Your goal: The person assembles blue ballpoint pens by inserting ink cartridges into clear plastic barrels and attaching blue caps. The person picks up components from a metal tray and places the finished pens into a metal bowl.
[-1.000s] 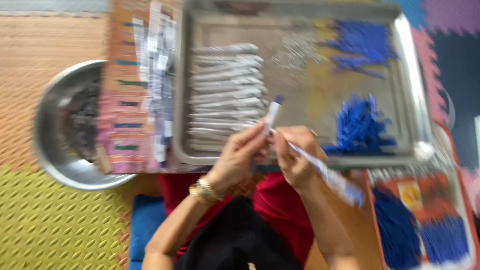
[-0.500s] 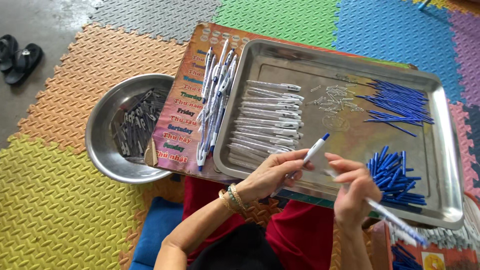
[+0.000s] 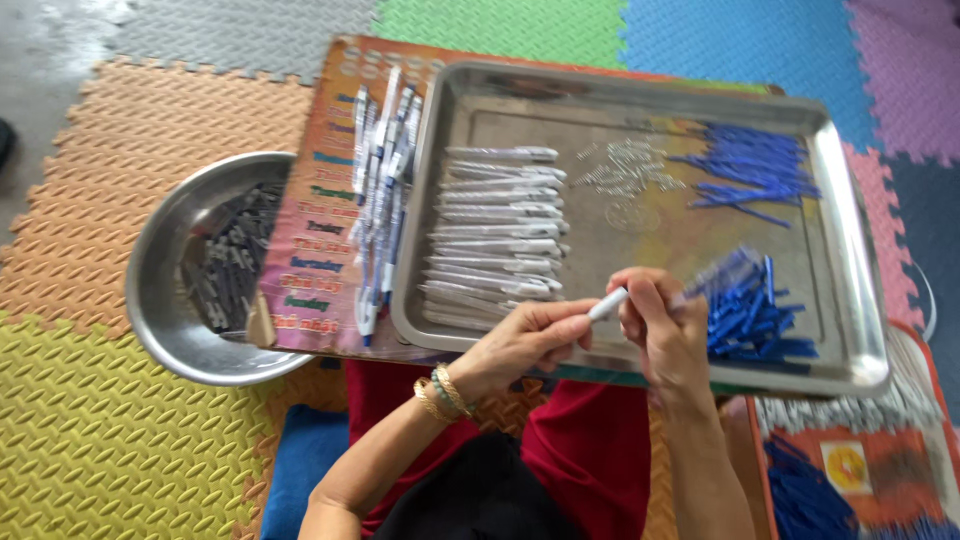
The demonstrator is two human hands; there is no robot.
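both hands meet over the tray's (image 3: 850,300) near edge, left hand (image 3: 525,345) pinching a white pen barrel (image 3: 607,303), right hand (image 3: 665,330) closed on its blurred blue end, sorted parts within reach

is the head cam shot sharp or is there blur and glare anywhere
Head view: mostly sharp on the foam mats and the metal tray; motion blur smears the right hand and the blue piece at its fingers; the left hand holding the white pen barrel is clearer; soft daylight glare sits on the tray floor and the steel bowl.
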